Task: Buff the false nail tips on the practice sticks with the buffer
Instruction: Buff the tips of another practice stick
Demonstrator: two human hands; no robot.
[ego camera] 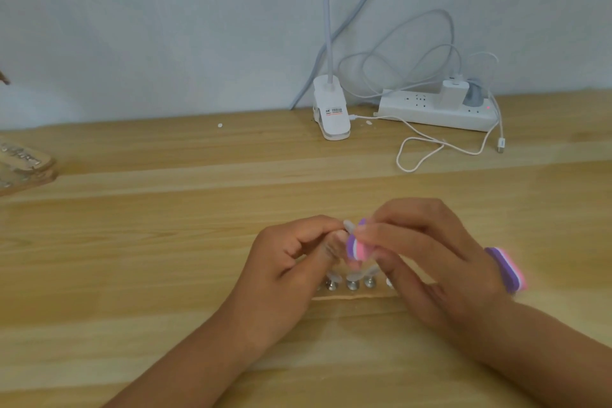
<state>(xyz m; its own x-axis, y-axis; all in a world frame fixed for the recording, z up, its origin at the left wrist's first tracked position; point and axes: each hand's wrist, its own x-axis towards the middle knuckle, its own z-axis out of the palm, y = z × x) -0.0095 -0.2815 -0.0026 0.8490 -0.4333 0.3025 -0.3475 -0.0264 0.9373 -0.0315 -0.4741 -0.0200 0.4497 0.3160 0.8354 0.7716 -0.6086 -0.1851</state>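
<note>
Several practice sticks (351,282) stand in a row on the table (165,242), midway along it and toward its near edge, partly hidden under the hands in the head view. Each carries a pale tip on a metal foot, but the blur hides whether any of these is already buffed.

The left hand (291,262) has its thumb and forefinger curled in a pinch on one nail tip (348,226), raised above the row. The right hand (430,258) has its fingers curled round the striped purple and pink buffer (356,247). One end of it meets the pinched tip, and the other end shows past the wrist. I judge that buffing is under way on this one tip and the row below is probably left to do.

Along the far edge, by the wall, sit a white clip lamp (331,113), a power strip (433,109) with a charger (452,93) plugged in, and a loose white cable (420,156). A wooden object (23,166) lies at the left edge. All are well apart from the hands and nothing blocks the work.
</note>
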